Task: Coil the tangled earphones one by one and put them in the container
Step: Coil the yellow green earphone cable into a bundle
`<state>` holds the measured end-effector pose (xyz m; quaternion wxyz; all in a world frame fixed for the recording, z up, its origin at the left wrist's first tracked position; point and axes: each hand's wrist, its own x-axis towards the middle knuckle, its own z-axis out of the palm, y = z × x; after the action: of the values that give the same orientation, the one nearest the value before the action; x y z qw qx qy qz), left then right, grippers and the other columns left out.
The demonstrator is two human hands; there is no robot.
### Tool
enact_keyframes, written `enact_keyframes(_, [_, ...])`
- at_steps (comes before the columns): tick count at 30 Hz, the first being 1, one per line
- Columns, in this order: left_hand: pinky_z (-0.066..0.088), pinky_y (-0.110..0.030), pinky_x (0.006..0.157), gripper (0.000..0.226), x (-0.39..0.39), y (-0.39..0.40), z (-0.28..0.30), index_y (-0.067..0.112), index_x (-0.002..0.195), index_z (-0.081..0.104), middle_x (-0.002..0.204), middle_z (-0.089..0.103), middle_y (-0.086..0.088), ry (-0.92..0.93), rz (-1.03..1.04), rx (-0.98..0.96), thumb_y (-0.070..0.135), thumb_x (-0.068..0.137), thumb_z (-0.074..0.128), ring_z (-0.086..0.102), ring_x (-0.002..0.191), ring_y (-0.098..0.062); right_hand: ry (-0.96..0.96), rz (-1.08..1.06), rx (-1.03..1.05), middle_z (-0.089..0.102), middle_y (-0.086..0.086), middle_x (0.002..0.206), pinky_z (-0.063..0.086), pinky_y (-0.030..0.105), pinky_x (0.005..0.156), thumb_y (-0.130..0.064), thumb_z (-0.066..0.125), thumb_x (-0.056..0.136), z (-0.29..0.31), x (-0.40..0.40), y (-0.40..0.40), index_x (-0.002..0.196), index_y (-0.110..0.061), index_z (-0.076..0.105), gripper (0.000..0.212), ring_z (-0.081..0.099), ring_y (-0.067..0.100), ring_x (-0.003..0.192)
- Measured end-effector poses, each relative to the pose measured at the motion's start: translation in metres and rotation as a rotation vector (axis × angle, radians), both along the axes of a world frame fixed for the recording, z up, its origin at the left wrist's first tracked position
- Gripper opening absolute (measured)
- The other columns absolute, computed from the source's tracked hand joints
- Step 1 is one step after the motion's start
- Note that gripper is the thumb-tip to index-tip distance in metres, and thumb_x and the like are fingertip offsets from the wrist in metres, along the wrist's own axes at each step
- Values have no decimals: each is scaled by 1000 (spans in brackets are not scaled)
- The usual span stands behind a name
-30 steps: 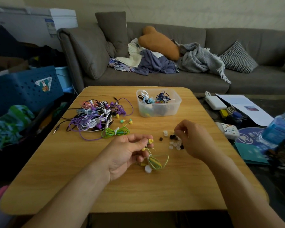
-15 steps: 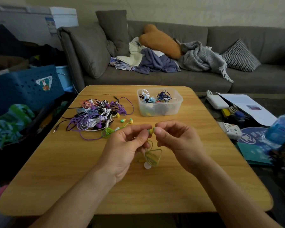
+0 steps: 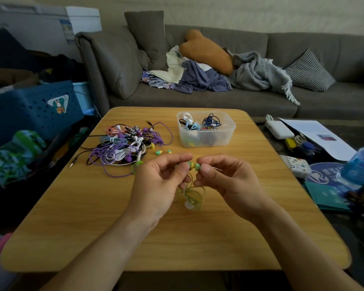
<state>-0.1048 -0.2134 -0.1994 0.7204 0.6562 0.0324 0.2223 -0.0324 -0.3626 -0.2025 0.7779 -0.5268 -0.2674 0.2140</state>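
Note:
My left hand (image 3: 158, 185) pinches a yellow-green earbud (image 3: 190, 164) above the middle of the wooden table (image 3: 93, 217). My right hand (image 3: 225, 181) pinches a green ear tip (image 3: 197, 166) pressed against that earbud. The yellow-green earphone cord (image 3: 194, 195) hangs coiled below both hands. A tangled pile of purple, white, black and pink earphones (image 3: 124, 145) lies at the back left of the table. A clear plastic container (image 3: 206, 132) behind my hands holds several coiled earphones.
Small green earbuds (image 3: 158, 152) and a green coil (image 3: 136, 165) lie beside the pile. A grey sofa (image 3: 219, 85) with clothes stands behind the table. A blue crate (image 3: 29, 110) sits left; papers (image 3: 317, 135), boxes and a water bottle (image 3: 361, 164) lie right.
My right hand came over from the loose ear tips on the table and met my left hand. Both hands rose with the yellow-green earphone, and the ear tip now sits against the earbud.

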Motion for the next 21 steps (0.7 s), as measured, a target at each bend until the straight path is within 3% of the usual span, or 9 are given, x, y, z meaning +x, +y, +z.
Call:
enact_keyframes(6, [50,-22,59,17,0,1,-2,12,92,71,71,68,-4,-41,21,90,-3,88,63,59,60,-15,19,54,-4,70,13,85,58,34,73,-26,84,70,0,-1,0,97,-10,75,32,69,21,78])
enact_keyframes(13, [51,-22,60,15,-1,2,-1,15,92,69,77,71,-2,-70,29,227,1,88,64,63,63,-15,49,25,-30,72,19,80,59,32,69,-15,76,69,2,-2,-1,88,-9,77,20,72,23,73])
enact_keyframes(21, [51,-20,56,17,-3,-1,0,9,86,66,67,68,3,-39,52,217,-8,87,62,62,57,-9,50,-2,-61,72,21,81,60,32,69,-13,73,71,1,-5,1,87,-3,77,19,72,25,74])
